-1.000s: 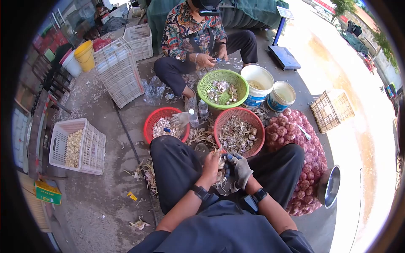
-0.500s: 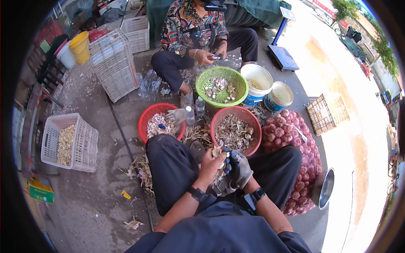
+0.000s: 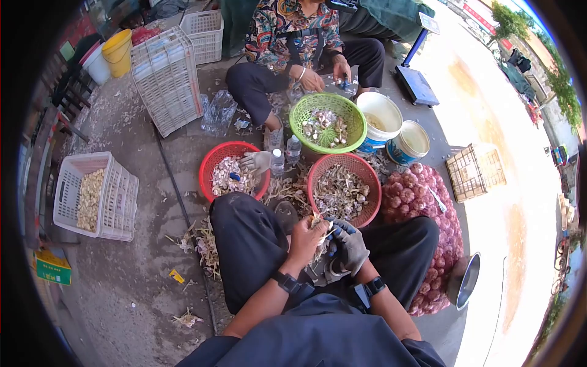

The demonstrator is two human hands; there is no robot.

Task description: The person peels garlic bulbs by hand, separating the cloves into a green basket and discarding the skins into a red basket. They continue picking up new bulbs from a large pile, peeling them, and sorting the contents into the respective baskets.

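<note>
Between my knees, my bare left hand [image 3: 302, 243] pinches a garlic bulb [image 3: 320, 239] with dry, papery skin. My right hand [image 3: 350, 249], in a grey glove with dark blue fingertips, closes on the same garlic from the other side. Whether it also holds a small tool is hidden. Just beyond my hands stands a red basket [image 3: 375, 205] of garlic pieces and peelings. Another red basket [image 3: 204, 177], beyond my left knee, contains loose cloves, a small blue item and a grey glove [image 3: 259, 161].
A co-worker [image 3: 293, 37] sits opposite behind a green basket [image 3: 296, 129]. Two white buckets [image 3: 396, 116] and a mesh sack of garlic [image 3: 443, 244] stand right, beside a metal bowl [image 3: 466, 281]. Left is a white crate [image 3: 122, 208] with cloves. Water bottles [image 3: 277, 164] stand ahead.
My view has shifted slightly. My hands stay together on the garlic, the right one turned a little. The co-worker's hands have moved apart and lower, toward the green basket.
</note>
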